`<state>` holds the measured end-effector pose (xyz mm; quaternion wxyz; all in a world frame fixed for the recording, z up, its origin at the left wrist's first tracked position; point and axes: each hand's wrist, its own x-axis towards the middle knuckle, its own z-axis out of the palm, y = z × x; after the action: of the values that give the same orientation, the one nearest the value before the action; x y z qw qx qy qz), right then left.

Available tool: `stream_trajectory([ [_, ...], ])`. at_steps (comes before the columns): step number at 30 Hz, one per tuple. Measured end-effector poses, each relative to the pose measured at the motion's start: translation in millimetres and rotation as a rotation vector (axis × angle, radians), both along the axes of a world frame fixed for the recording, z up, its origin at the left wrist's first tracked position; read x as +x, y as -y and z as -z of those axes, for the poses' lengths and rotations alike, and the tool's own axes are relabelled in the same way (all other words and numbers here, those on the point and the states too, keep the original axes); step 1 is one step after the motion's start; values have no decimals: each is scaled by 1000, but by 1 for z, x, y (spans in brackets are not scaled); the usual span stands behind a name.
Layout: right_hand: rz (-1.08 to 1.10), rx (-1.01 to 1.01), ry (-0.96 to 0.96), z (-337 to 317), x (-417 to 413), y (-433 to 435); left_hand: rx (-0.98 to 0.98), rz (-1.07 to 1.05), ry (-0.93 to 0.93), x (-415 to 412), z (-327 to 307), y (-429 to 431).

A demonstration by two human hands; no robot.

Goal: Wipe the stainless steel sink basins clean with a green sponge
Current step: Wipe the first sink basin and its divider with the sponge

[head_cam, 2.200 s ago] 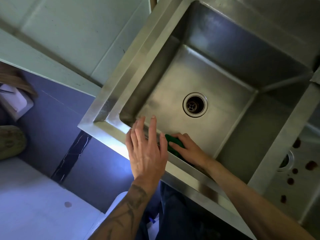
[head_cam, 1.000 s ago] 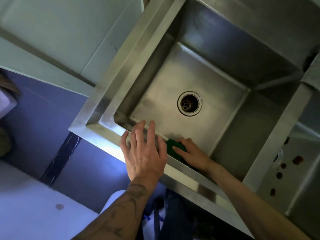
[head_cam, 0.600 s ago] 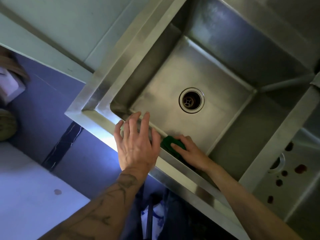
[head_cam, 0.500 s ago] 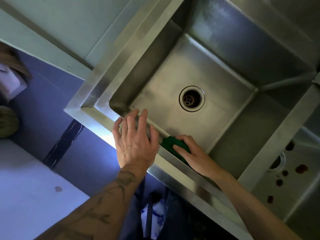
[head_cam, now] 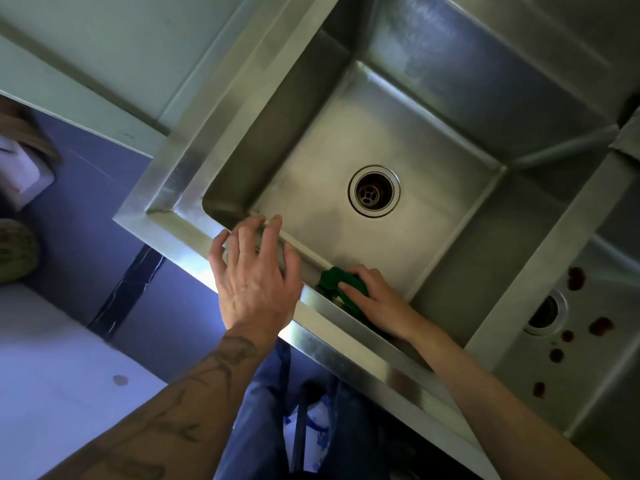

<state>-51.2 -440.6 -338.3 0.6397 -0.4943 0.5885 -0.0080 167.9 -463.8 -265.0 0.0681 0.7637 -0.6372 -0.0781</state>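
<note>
The green sponge [head_cam: 341,282] is being pressed by the clenched right hand [head_cam: 377,301] against the near wall of the sink basin [head_cam: 433,140], probably scrubbing it; the left hand [head_cam: 254,278], spread flat and grasping nothing, is bracing on the front rim [head_cam: 194,233] for balance.

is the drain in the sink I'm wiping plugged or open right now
Open. The drain shows a dark hole with its crossbar strainer visible, no stopper over it, and no water standing on the basin floor.

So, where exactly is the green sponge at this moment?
The green sponge is under the right hand, pressed against the near inner wall of the basin, down-left of the drain.
</note>
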Motion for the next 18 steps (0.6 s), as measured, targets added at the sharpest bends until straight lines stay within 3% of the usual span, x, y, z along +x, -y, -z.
stream_trajectory([
  [4,-13,85,-132,14,6,4,15,-3,8,2,1,-1],
  [10,77,-43,32,-24,-15,-21,33,-3,1,2,1,-1],
  [15,-26,95,-165,16,-4,1,28,-11,1,0,0,0],
  [18,13,77,-165,-3,-8,-10,9,-13,-12,1,1,0],
])
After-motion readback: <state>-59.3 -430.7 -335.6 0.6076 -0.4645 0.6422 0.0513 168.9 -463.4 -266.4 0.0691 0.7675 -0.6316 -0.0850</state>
